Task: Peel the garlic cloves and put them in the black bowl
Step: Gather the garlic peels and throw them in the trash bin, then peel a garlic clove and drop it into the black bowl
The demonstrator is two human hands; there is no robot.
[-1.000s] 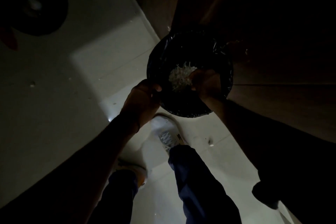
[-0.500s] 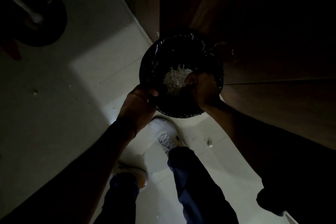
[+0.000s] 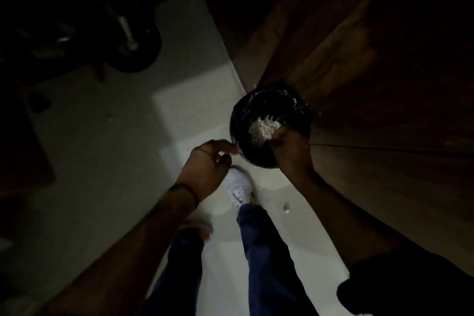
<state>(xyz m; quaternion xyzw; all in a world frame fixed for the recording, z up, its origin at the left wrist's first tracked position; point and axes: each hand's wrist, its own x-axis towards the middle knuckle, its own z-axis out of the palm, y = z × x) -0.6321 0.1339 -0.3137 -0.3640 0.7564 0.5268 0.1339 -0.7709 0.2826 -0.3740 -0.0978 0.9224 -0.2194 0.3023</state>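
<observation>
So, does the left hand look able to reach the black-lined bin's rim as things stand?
Probably yes: the left hand hangs right beside the rim of the bin, nothing visible between them, and the right hand sits over the other side.

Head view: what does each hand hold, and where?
Left hand holds nothing, fingers loose beside the black-lined bin. Right hand curls at the near edge of the pale peelings; whether it grips them cannot be told.

Scraps (image 3: 263,128) sit inside the bin's (image 3: 259,159) rim, the right hand (image 3: 288,149) at their 5 o'clock. A shoe (image 3: 238,185) lies at the bin's 7 o'clock.
</observation>
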